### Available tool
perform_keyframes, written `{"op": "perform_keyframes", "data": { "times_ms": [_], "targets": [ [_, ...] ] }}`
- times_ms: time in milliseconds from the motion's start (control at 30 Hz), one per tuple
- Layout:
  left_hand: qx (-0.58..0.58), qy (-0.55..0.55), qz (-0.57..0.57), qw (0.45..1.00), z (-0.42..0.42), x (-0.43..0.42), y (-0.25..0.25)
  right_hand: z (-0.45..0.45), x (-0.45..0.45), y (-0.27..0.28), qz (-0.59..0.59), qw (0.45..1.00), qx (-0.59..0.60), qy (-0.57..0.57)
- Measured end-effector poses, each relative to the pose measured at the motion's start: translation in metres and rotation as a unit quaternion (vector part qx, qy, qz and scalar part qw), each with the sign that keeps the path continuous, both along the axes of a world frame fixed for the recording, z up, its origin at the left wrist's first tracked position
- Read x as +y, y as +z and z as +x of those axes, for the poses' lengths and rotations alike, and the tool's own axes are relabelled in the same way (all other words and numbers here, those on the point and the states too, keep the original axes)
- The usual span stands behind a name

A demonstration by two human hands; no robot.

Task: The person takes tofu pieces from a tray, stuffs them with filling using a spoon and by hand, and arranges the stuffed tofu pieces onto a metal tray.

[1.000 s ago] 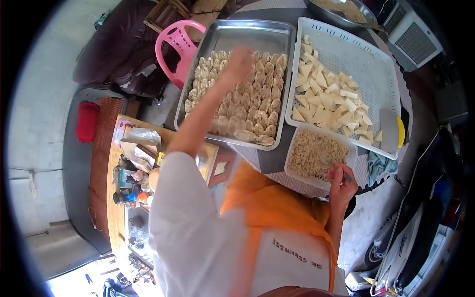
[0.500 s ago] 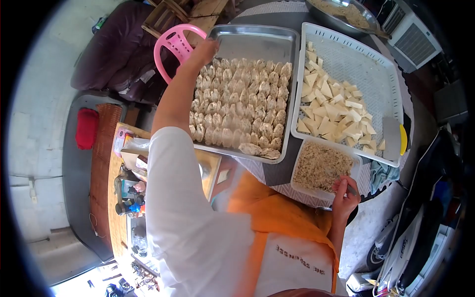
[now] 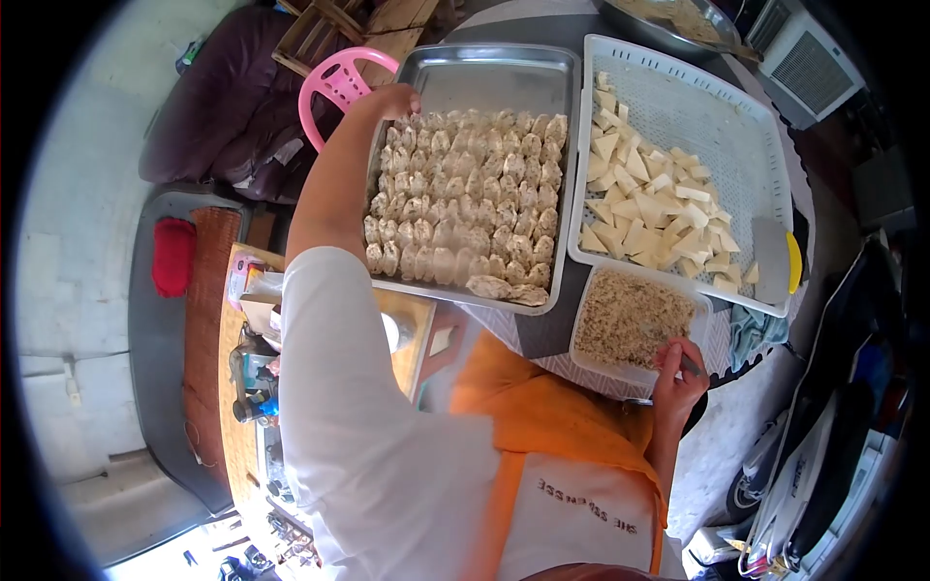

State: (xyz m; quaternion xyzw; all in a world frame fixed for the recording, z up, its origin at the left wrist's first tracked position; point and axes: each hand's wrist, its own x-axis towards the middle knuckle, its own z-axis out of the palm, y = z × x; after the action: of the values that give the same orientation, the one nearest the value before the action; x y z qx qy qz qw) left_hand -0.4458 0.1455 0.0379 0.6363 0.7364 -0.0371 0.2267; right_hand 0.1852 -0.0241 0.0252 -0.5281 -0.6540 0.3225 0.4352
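My left hand (image 3: 395,100) is at the upper left of a metal tray (image 3: 494,60), its fingers closed and bent down beside the end of the rows of pale filled pieces (image 3: 455,194). Whatever those fingers hold is too small to make out. My right hand (image 3: 681,371) is closed round the grey handle of a utensil (image 3: 691,366), over the lower right corner of a white tub of crumbly filling (image 3: 630,315). A white perforated basket (image 3: 717,107) holds a pile of pale triangular pieces (image 3: 649,208) and a scraper with a yellow handle (image 3: 794,263).
A metal bowl (image 3: 712,21) of brown mixture stands at the table's far side. A teal cloth (image 3: 756,329) lies below the basket. Left of the tray is a pink chair (image 3: 339,82), and a wooden table (image 3: 407,315) with clutter stands at lower left.
My left hand has moved from over the middle of the rows to the tray's upper left corner, then slightly down and left. My right hand stays at the tub, gripping the utensil.
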Motion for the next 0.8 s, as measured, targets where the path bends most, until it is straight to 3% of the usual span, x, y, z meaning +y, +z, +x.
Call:
{"op": "perform_keyframes", "data": {
  "times_ms": [100, 200, 233, 333, 433, 567, 633, 733, 800],
  "targets": [
    [0.062, 0.005, 0.023, 0.998, 0.01, -0.002, 0.001, 0.002, -0.001, 0.001, 0.007, 1.0, -0.005, 0.009],
    [0.205, -0.065, 0.026, 0.976, 0.02, 0.009, -0.002, 0.0, -0.001, 0.002, 0.017, 1.0, 0.018, 0.009],
    [0.142, 0.005, 0.107, 0.984, 0.028, 0.009, -0.003, -0.002, -0.004, 0.001, -0.029, 0.998, 0.059, -0.017],
    [0.126, -0.039, 0.279, 0.951, 0.089, 0.019, 0.008, -0.003, -0.003, 0.004, -0.02, 0.998, 0.051, -0.009],
    [0.021, -0.124, 0.362, 0.924, 0.153, 0.038, 0.0, -0.001, -0.002, 0.004, -0.015, 0.999, 0.035, -0.005],
    [-0.003, -0.189, 0.339, 0.922, 0.262, 0.04, 0.01, -0.002, -0.001, 0.002, 0.002, 1.0, 0.029, -0.004],
    [0.182, -0.244, 0.341, 0.89, 0.295, 0.047, -0.002, -0.002, -0.002, 0.003, 0.002, 0.999, 0.031, -0.006],
    [0.186, -0.161, 0.31, 0.918, 0.331, 0.044, -0.013, -0.002, -0.002, 0.003, 0.004, 1.0, 0.029, -0.006],
    [0.188, -0.135, 0.382, 0.895, 0.34, 0.044, -0.027, -0.002, -0.002, 0.001, 0.024, 1.0, 0.017, -0.005]
  ]
}}
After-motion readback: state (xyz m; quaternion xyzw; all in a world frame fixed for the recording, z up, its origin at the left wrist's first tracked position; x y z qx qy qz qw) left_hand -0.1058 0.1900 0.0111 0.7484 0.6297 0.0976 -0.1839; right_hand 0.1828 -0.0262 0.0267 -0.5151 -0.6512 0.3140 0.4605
